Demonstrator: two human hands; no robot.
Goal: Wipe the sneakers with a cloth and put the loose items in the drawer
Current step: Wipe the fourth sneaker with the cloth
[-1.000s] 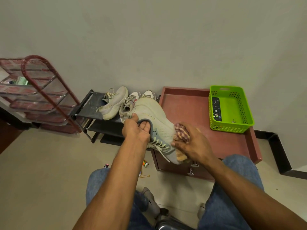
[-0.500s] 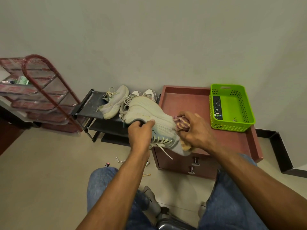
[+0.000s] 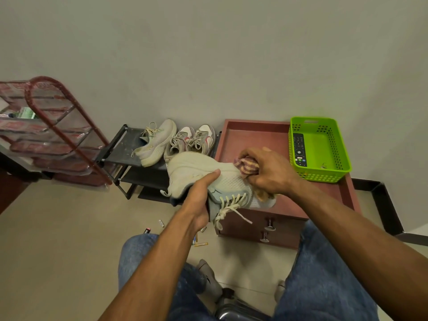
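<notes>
Wiping step: the left hand (image 3: 199, 200) grips the sneaker (image 3: 208, 179) over the cabinet's (image 3: 254, 140) front edge; the right hand (image 3: 266, 172) clutches the cloth (image 3: 246, 164) against it. Next, probably, turn the shoe to reach unwiped sides.

Soft, even indoor light, a bit dim and greenish on the wall (image 3: 208, 54); shadows are faint. Wide lens bends the red rack (image 3: 58, 135) at the left edge. Forearms near the bottom look slightly blurred

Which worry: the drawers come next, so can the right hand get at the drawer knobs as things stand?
Probably not yet: the right hand grips the cloth, and the held sneaker hangs above the knobs.
</notes>
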